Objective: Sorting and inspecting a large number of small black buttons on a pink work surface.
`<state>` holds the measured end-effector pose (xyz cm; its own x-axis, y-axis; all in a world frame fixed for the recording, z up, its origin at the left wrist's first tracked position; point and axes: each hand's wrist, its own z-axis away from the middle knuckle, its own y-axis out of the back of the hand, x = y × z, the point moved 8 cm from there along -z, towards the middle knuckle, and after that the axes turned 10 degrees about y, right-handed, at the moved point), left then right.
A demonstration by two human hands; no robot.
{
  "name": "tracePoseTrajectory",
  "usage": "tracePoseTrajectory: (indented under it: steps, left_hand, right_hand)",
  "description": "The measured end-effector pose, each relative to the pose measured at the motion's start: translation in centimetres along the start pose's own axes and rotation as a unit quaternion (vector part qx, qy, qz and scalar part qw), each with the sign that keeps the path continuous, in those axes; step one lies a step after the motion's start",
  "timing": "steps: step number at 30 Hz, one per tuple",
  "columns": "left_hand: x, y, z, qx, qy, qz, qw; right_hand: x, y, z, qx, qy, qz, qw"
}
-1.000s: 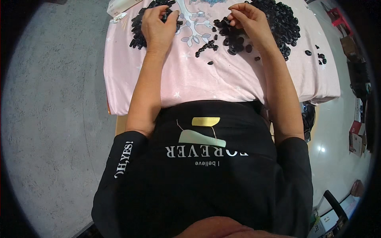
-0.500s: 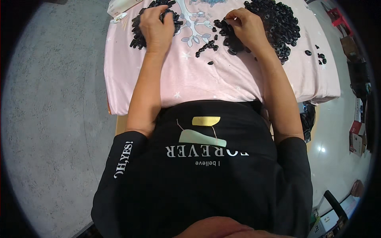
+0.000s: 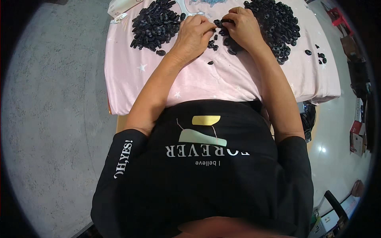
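My left hand (image 3: 192, 37) has come up beside the right one, thumb and fingertips pinched together; whatever sits between them is too small to make out. My right hand (image 3: 245, 28) pinches a small black plastic part (image 3: 227, 20) between thumb and fingers, its tip toward the left fingertips. Below the hands lie a few small black pieces (image 3: 215, 47), partly covered by the left hand. Left of my hands is a heap of ribbed black parts (image 3: 155, 25). To the right spreads a larger heap of black ring-shaped parts (image 3: 279, 25), partly behind the right hand.
A pink patterned cloth (image 3: 222, 83) covers the table. One black part (image 3: 160, 52) lies just below the left heap. Several loose pieces (image 3: 322, 58) are at the right. A white box (image 3: 121, 7) stands at the far left corner. Cartons (image 3: 358, 137) sit on the floor.
My left hand has moved from over the left heap rightward to meet the right hand. A black part now lies just below that heap. The right hand has stayed nearly in place.
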<state>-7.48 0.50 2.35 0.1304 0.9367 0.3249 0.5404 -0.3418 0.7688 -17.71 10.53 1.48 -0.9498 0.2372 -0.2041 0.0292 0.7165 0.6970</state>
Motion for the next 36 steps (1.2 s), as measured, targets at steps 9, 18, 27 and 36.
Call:
tracePoseTrajectory:
  steps: [9,18,27,36]
  left_hand:
    - [-0.6,0.1,0.0,-0.015,0.025,0.009,1.000]
    - [-1.3,0.5,0.0,-0.016,0.049,0.000,0.999]
    - [-0.5,0.8,-0.2,-0.019,0.074,0.072,0.995]
    - [-0.5,2.1,-0.6,0.041,0.109,0.185,0.976]
  right_hand:
    - [0.6,-0.6,0.0,0.007,-0.009,0.005,1.000]
    - [2.0,-0.4,0.3,0.038,-0.154,-0.246,0.956]
    - [1.9,-1.2,0.1,0.033,-0.152,-0.411,0.898]
    - [0.0,-2.2,0.1,-0.038,-0.173,-0.539,0.824]
